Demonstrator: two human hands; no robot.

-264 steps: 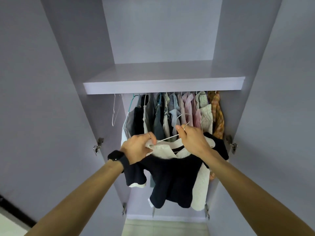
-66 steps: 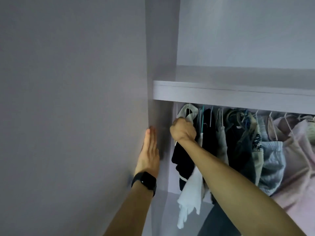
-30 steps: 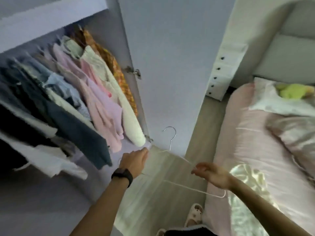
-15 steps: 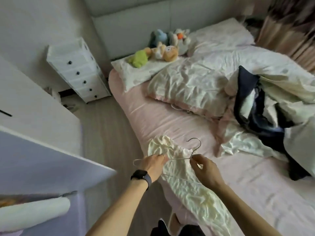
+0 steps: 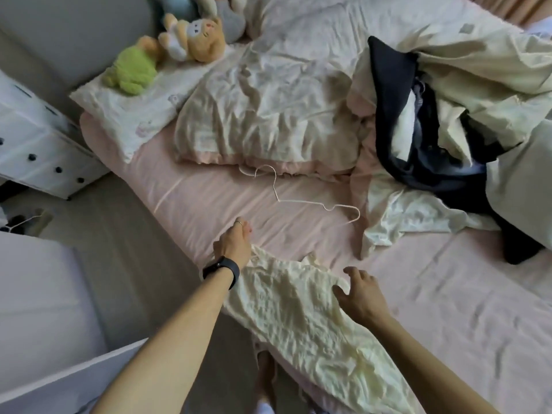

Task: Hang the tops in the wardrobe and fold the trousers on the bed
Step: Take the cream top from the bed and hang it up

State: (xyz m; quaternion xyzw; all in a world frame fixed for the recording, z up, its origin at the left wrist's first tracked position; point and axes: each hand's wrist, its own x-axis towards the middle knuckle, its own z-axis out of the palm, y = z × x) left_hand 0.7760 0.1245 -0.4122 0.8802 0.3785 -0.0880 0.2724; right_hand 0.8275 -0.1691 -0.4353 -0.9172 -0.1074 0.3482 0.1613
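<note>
Two hands at pale yellow garment point(image 5: 298, 309), crumpled over near bed point(image 5: 463, 294) edge | right hand point(image 5: 358, 294) splayed on cloth, grasping nothing, likely flattening it | left hand point(image 5: 233, 246) at its top corner, grip indeterminate | wire hanger point(image 5: 301, 202) lies unheld just beyond, ready for loading.

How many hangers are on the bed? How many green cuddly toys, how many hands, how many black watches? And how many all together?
White wire hanger on the bed: 1
Green cuddly toy: 1
Hands: 2, the left hand and the right hand
Black watch: 1
Total: 5
</note>
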